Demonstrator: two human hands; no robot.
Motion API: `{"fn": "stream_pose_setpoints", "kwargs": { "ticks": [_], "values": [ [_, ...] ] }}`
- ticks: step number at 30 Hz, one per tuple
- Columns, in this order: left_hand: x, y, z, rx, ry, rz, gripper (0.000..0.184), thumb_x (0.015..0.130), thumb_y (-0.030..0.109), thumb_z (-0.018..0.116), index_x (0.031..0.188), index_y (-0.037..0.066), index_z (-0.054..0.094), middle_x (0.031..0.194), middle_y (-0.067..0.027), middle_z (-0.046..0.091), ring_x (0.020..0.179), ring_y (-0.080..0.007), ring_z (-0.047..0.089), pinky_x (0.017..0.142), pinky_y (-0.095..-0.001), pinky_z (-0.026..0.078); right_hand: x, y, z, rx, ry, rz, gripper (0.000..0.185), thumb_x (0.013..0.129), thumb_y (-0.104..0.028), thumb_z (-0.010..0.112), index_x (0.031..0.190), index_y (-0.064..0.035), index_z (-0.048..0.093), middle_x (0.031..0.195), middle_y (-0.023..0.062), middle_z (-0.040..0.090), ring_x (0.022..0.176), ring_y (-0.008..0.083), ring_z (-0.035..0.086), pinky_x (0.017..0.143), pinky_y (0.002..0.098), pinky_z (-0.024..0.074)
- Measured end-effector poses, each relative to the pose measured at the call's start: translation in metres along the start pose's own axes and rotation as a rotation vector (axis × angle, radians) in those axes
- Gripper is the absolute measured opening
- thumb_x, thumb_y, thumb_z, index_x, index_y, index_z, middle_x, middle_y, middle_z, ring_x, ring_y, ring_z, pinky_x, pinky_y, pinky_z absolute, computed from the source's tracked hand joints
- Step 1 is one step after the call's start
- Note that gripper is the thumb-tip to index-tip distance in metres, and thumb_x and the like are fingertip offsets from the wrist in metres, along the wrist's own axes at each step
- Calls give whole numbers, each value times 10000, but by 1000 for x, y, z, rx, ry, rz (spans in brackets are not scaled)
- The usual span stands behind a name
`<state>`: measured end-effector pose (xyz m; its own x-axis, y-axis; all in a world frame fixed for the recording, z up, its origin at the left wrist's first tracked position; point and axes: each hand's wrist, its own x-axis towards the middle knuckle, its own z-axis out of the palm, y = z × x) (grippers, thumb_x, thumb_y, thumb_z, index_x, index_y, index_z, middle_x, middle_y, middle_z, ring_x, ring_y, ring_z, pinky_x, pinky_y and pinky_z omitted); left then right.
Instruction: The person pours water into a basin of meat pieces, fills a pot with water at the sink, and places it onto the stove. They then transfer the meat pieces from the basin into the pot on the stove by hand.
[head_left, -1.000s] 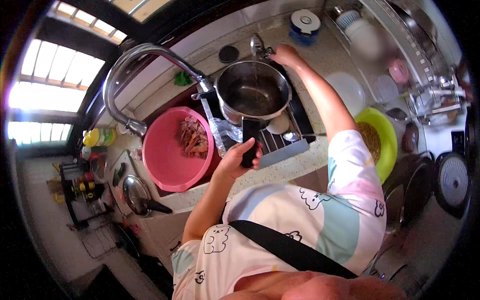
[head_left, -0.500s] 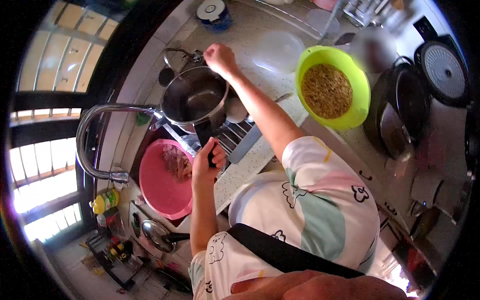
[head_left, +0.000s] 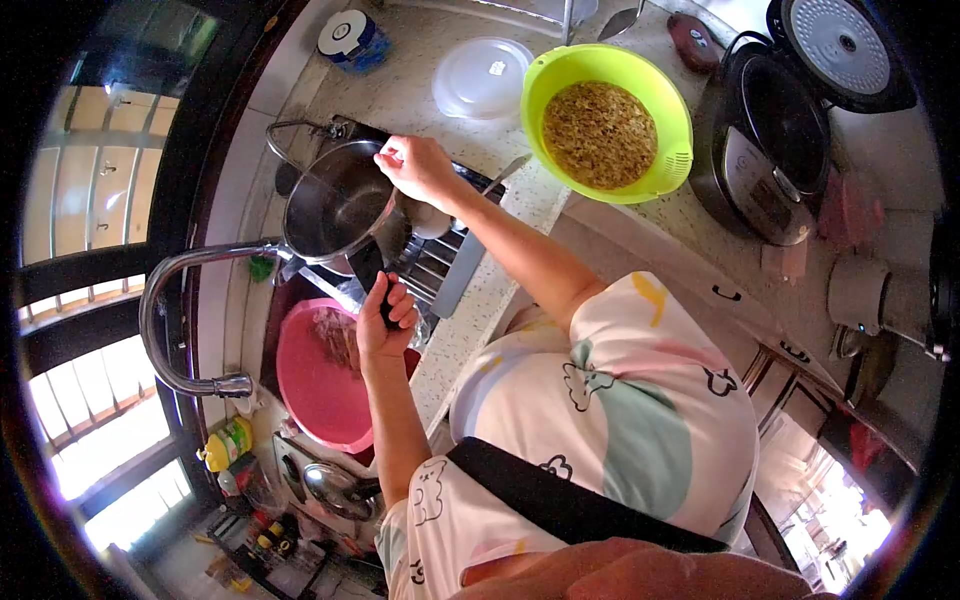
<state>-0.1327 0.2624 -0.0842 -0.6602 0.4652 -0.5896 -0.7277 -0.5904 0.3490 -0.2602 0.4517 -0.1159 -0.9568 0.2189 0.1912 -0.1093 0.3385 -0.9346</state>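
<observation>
My left hand [head_left: 385, 318] is wrapped round the black handle [head_left: 368, 262] of a metal pot [head_left: 335, 215] held over the sink. The pot's dark inside faces up. My right hand [head_left: 415, 168] is at the pot's near rim, its fingers curled together; whether anything is in them is hidden. A slim curved tap [head_left: 285, 128] arches over the pot's far side, and a thin streak runs from it towards the pot. Below the pot stands a pink basin [head_left: 310, 400] with something pale and partly hidden in it.
A large chrome faucet [head_left: 150, 320] curves in from the left. On the counter are a lime-green colander [head_left: 675, 120] of brownish small pieces, a clear lid [head_left: 480, 80], a blue jar [head_left: 352, 42] and an open rice cooker [head_left: 760, 175]. A metal rack [head_left: 455, 275] spans the sink's edge.
My right hand has come away from beside the slim tap's base to the pot's rim. My left hand keeps its hold on the handle. The view has shifted.
</observation>
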Motion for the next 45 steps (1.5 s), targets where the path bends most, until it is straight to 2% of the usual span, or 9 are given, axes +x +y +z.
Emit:
{"fn": "stream_pose_setpoints", "kwargs": {
  "ticks": [8,14,15,17,18,21,32,40,45],
  "values": [
    [-2,-2,4,-14,30,23,201,939,267,471,922,71,510,642,19,390,477,-69,336,411,-218,269,-5,3,-1,29,5,-110,111,747,-61,543,793,-61,644,748,162,646,705,334,629,660,425,500],
    [0,-3,1,-13,50,40,219,933,277,480,907,62,513,626,15,406,471,-75,352,402,-224,287,-3,21,8,-4,-119,-60,91,775,-138,656,835,-70,647,711,86,654,669,180,645,607,311,504],
    [1,-4,-2,-7,20,52,227,932,285,480,903,62,514,625,14,409,471,-75,355,402,-226,287,0,33,13,33,-70,-46,107,739,-205,663,768,-103,652,695,101,648,660,263,644,617,360,507],
    [2,-4,-3,16,23,48,226,925,296,492,891,74,521,623,17,413,468,-76,355,407,-230,286,2,34,4,27,-89,-67,117,765,-230,644,783,-115,655,727,101,655,702,256,648,636,363,507],
    [2,-4,-2,35,45,59,225,922,298,497,884,78,524,621,17,415,467,-77,355,408,-232,287,3,33,1,-92,-87,-71,107,777,-166,655,829,-73,651,723,83,657,655,172,632,605,302,500],
    [1,-5,0,28,41,56,231,907,312,521,868,84,522,626,19,440,472,-81,371,408,-235,291,10,42,2,-36,-114,-72,134,823,-187,627,875,-66,653,683,47,648,593,121,612,564,273,508],
    [2,-13,-4,73,124,74,252,880,337,556,831,93,523,605,9,474,465,-98,413,392,-246,306,37,39,25,-16,-193,-48,151,839,-177,605,869,-38,655,674,45,649,579,92,589,525,239,462],
    [0,-17,0,66,122,117,256,898,346,530,857,93,524,607,20,440,447,-83,387,389,-240,271,52,37,14,-92,-24,-74,203,798,-228,619,833,-32,659,707,94,658,641,189,647,636,317,494],
    [1,-19,-5,21,61,132,256,890,332,545,835,83,512,606,12,459,440,-86,390,379,-237,278,47,44,3,-64,-79,-33,183,823,-199,624,848,-19,649,691,57,648,594,132,611,583,272,473]
  ]
}}
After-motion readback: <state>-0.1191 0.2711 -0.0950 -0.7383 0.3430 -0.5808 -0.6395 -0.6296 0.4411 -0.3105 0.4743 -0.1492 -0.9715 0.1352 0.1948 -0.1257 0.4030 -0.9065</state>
